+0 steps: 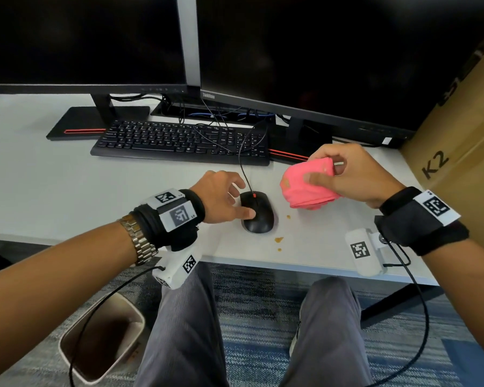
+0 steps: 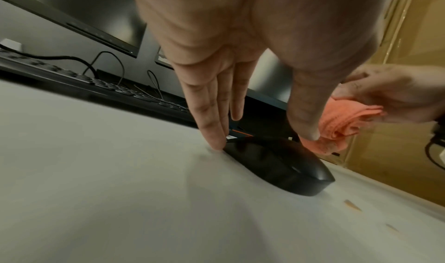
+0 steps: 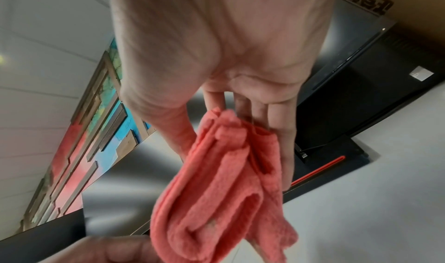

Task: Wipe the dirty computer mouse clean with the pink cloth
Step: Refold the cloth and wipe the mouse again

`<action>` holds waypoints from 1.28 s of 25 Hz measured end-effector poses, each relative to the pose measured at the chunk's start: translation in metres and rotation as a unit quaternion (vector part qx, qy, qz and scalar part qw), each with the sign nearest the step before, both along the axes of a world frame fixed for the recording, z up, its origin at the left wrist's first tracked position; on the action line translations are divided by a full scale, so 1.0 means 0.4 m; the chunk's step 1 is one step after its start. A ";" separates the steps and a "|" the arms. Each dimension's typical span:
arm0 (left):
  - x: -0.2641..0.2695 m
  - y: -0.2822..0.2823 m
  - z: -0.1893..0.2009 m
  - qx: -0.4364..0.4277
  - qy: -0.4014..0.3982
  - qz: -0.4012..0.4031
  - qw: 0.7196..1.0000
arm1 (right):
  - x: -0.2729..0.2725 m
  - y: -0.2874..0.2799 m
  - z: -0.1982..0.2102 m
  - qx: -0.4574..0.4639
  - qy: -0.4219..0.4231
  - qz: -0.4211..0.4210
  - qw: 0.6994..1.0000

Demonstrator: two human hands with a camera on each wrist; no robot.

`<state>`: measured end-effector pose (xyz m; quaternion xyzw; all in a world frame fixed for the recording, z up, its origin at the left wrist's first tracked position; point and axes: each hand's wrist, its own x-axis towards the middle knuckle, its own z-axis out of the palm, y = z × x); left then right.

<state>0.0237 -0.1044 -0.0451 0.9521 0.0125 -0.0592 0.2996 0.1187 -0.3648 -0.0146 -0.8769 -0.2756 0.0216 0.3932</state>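
Two hands were in play. Your left hand (image 1: pixel 221 196) sat at 9 o'clock of the black mouse (image 1: pixel 257 213), thumb on its near-left flank and fingers (image 2: pixel 211 133) reaching down at its front by the cord, straddling it loosely, not yet clamped; likely to pin it so it wouldn't skid under wiping. Your right hand (image 1: pixel 349 177) held the bunched pink cloth (image 1: pixel 308 188) off the desk (image 1: pixel 67 191) at 2 o'clock of the mouse, thumb and curled fingers pinching it into a wad, probably to offer a thick pad. Cloth and mouse were apart. Brown spots (image 1: pixel 279 239) lay on the desk at 5 o'clock of the mouse. Keyboard (image 1: pixel 179 141) sat at 11 o'clock.
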 end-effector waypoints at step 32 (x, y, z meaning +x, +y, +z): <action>-0.182 0.237 0.076 -0.445 -0.020 0.146 0.883 | -0.148 0.480 0.039 0.148 0.298 0.064 0.941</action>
